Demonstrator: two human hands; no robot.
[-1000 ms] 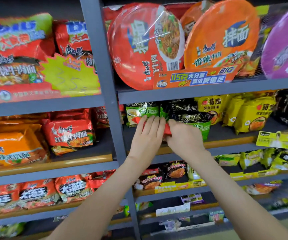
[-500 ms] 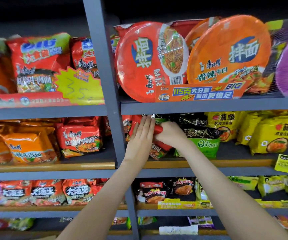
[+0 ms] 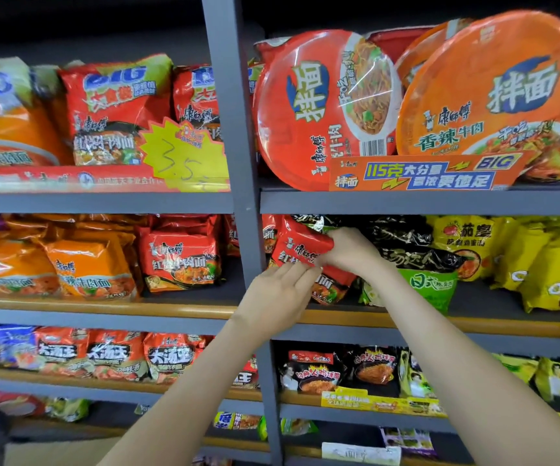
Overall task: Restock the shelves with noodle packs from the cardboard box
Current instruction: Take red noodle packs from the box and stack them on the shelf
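Observation:
A red noodle pack (image 3: 300, 245) stands tilted at the left end of the middle shelf (image 3: 406, 322), just right of the grey upright post (image 3: 238, 163). My right hand (image 3: 351, 250) grips the pack's upper right edge, fingers curled round it. Below it, my left hand (image 3: 278, 295) has straight fingers touching the pack's lower edge. Another red pack (image 3: 334, 287) sits partly hidden behind my hands. A corner of the cardboard box (image 3: 56, 452) shows at the bottom left.
Black and green packs (image 3: 416, 260) and yellow packs (image 3: 541, 264) fill the shelf to the right. Red and orange packs (image 3: 177, 260) lie left of the post. Big round bowl noodles (image 3: 325, 109) stand on the shelf above, more packs on the shelves below.
The red pack has gone up and back into the shelf's left end. My left hand slid down to the pack's lower edge. The camera has tilted up and moved closer.

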